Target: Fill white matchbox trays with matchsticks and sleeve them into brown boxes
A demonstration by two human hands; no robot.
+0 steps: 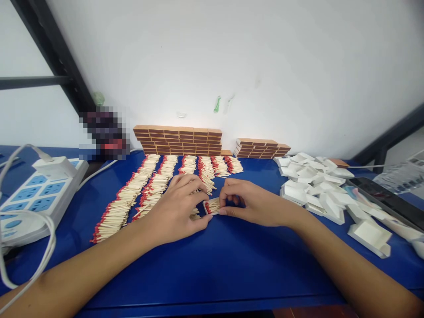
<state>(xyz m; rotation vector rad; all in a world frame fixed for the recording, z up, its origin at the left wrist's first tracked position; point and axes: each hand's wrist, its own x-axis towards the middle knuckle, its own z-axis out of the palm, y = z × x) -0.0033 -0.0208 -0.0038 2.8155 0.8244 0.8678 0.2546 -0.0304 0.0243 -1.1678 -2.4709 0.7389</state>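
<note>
A small white matchbox tray [204, 207] with red-tipped matches [213, 205] inside lies on the blue table between my hands. My left hand [180, 203] curls around its left end, thumb at the near corner and fingers bent over the far side. At the right end, my right hand [243, 201] pinches the tray with thumb and index finger, partly covering the matches. Long rows of loose matches [124, 201] stretch out on the left, red heads facing left. Shorter match piles [205, 170] sit just behind my hands, and some matches are hidden under my left hand.
Stacked matchboxes [179, 141] and a lower stack [261, 148] stand against the wall. White trays [311, 181] are heaped at right, beside a dark phone [391, 198]. A power strip [43, 194] with white cables [46, 260] lies at left.
</note>
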